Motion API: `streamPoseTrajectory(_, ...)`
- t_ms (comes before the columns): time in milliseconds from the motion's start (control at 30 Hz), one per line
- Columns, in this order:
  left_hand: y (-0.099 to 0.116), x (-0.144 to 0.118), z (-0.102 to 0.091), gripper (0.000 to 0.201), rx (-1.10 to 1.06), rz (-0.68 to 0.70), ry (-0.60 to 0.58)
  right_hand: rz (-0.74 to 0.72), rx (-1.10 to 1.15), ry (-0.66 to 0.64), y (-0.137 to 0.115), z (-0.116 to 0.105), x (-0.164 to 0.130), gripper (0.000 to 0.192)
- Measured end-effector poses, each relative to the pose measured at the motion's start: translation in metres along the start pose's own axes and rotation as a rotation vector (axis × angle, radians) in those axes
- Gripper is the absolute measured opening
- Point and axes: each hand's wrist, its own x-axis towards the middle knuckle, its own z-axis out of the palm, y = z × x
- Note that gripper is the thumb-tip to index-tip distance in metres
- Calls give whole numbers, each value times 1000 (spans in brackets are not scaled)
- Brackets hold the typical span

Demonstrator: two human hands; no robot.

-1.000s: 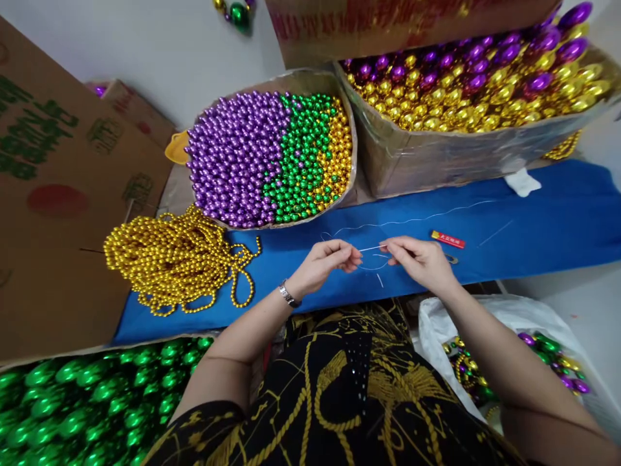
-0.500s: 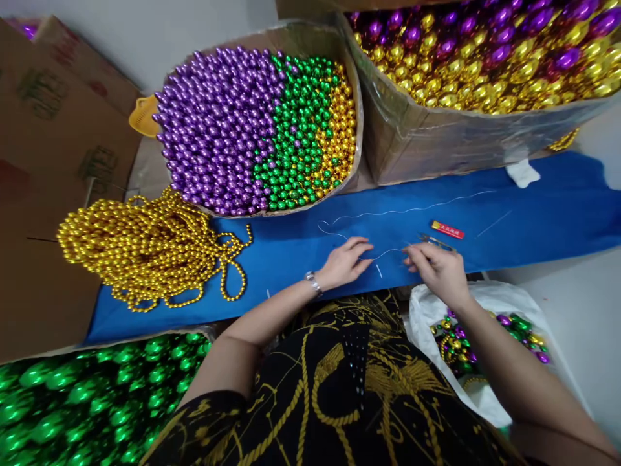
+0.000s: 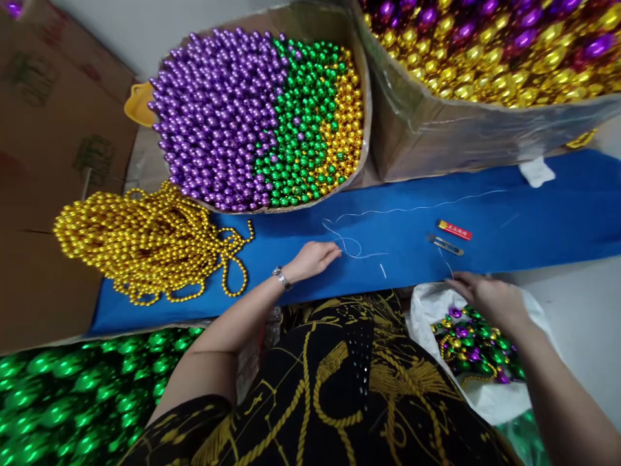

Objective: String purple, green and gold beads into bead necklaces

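Over the blue cloth (image 3: 412, 194), my left hand (image 3: 313, 260), wearing a metal watch, has its fingers pinched together on a thin white thread (image 3: 361, 211). That thread curls in a loop beside the fingertips, and its long end runs right across the cloth. My right hand (image 3: 490, 298) is out over the cloth's front edge, thumb and fingers closed on a short piece of thread (image 3: 445, 260). Just beyond it lie small metal thread snips (image 3: 446, 245) and a red item with a yellow end (image 3: 455, 230). A short white scrap (image 3: 383, 270) rests between the hands.
A box of purple, green and gold beads (image 3: 218, 123) stands behind, beside a larger carton (image 3: 436, 142) of bigger ones. Gold bead strings (image 3: 140, 243) are heaped at left. Green beads (image 3: 82, 395) fill a box front left; a white bag (image 3: 424, 310) of mixed beads sits front right.
My hands have moved apart: the left went left, the right went right and toward me with a short thread piece. The thread that ran between them now has a free end on the cloth.
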Motion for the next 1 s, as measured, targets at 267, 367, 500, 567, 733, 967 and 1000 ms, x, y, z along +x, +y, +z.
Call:
streamPoseTrajectory(267, -16, -27, 6, 28, 10, -82, 128, -572, 67, -10, -111, 51, 46, 30)
streamPoseTrajectory(367, -13, -41, 3, 27, 0, 5, 145, -603, -57, -62, -132, 75, 59, 27)
streamPoseTrajectory(500, -22, -68, -19, 44, -7, 58, 186, -621, -166, -115, -121, 96, 68, 28)
streamPoseTrajectory(567, -34, -77, -34, 40, 17, -75, 318, -661, -164, -133, -115, 100, 71, 29)
streamPoseTrajectory(733, -82, -62, -65, 28, 400, -612, 723, -642, -32, -205, -111, 102, 73, 26)
streamPoseTrajectory(967, -113, -21, -77, 32, 460, -920, 766, -565, -71, -232, -119, 98, 70, 24)
streamPoseTrajectory(1000, -112, -22, -76, 29, 456, -909, 772, -557, -100, -244, -120, 96, 69, 24)
